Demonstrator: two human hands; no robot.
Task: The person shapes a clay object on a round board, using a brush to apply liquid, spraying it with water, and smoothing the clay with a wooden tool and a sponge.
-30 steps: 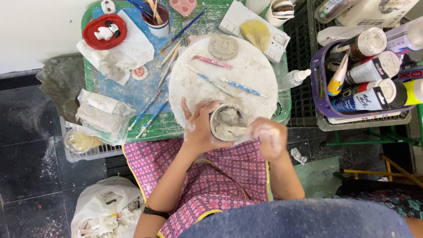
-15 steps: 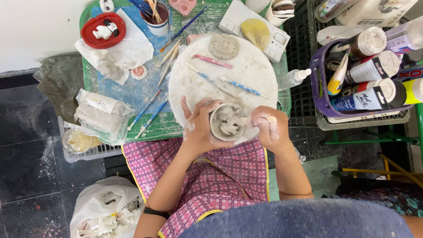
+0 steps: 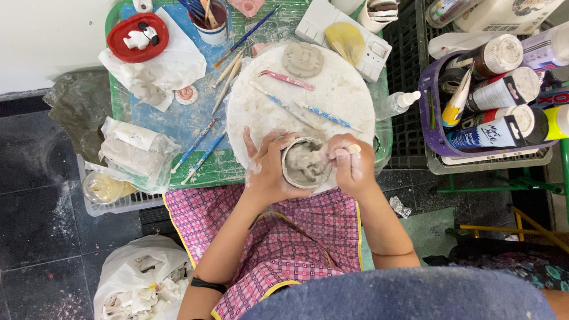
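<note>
Since approx. 1 s ago, right hand [image 3: 351, 168] is moving in from beside the clay pot [image 3: 305, 163]; fingers [image 3: 335, 153] are now reaching over the pot's rim, a light tip sticking out between them, can't tell what it is. Left hand [image 3: 269, 169] is staying wrapped round the pot's left side, grip clamped on the wall, thumb up along the rim. Right-hand grip is pinched together on that small tip, touching the pot's right edge.

Pot is sitting at the near edge of the round white board [image 3: 302, 109], just above the person's pink checked apron [image 3: 278, 237]. Landmark = board:
- On it, far side: flat clay face piece [image 3: 303, 59]; mid: pink tool [image 3: 287, 79] & two blue-patterned sticks [image 3: 308, 112].
- Left of it, on the green bench [image 3: 118, 101]: brushes [image 3: 198, 148], red dish [image 3: 137, 37] w/ white figure, cup of brushes [image 3: 210, 15], crumpled paper [image 3: 160, 71].
- Further left, hanging off bench edge: clear plastic bags [image 3: 133, 154].
- Behind it, right: white tray w/ yellow sponge [image 3: 347, 41].
- Right of it: small squeeze bottle [image 3: 398, 104], then purple basket [image 3: 430, 127] of paint bottles, well apart.
- Below-left, on the floor: white bag [image 3: 139, 278].
</note>
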